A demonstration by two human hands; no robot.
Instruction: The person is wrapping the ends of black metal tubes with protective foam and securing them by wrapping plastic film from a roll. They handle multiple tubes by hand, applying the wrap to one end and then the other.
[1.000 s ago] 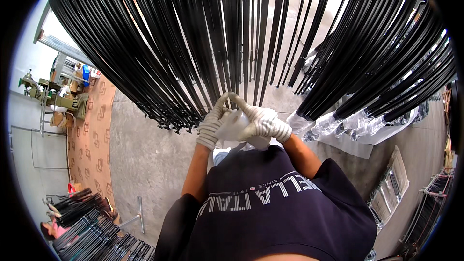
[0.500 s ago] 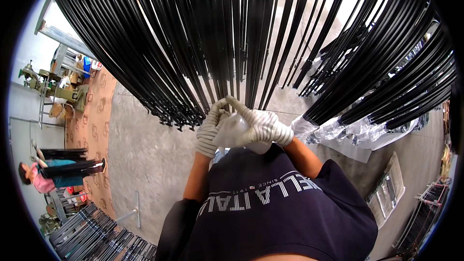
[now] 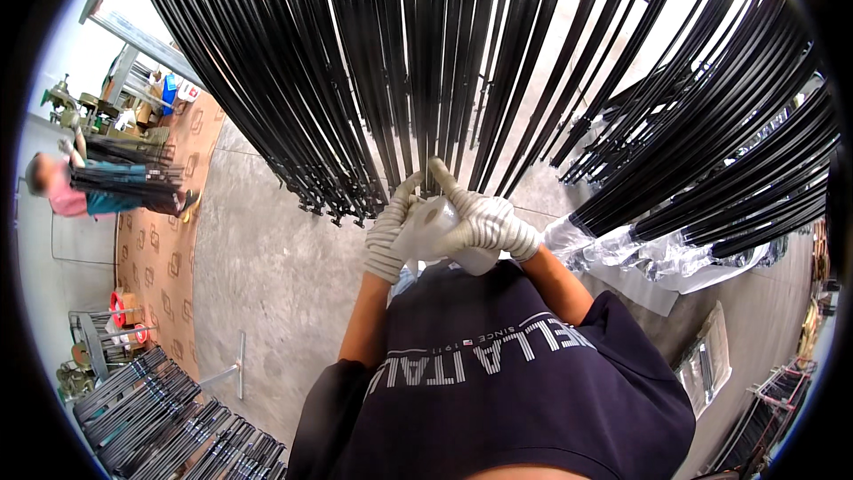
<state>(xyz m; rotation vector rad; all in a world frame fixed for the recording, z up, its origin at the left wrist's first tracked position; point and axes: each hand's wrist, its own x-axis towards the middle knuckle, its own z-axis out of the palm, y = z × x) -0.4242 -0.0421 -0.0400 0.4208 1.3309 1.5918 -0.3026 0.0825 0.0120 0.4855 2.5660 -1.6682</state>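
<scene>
Both my hands wear striped white work gloves. My right hand is wrapped round a roll of translucent white film, its thumb side pointing up toward the black rods. Close beside it, my left hand has its fingers curled at the film's left side; a strip of the film seems to lie against it. The fingertips of that hand are partly hidden. Just beyond both hands hang many long black metal rods in a dense row, with small fittings at their lower ends.
At the right, more black rods stand with clear plastic wrap round their ends. On the left, another person carries a bundle of black rods. Further rods lie stacked at the lower left, near a metal stand.
The hanging rods and surroundings have shifted in view as my head moved. My hands still hold the film roll in front of the rods. The other person has walked farther up the picture.
</scene>
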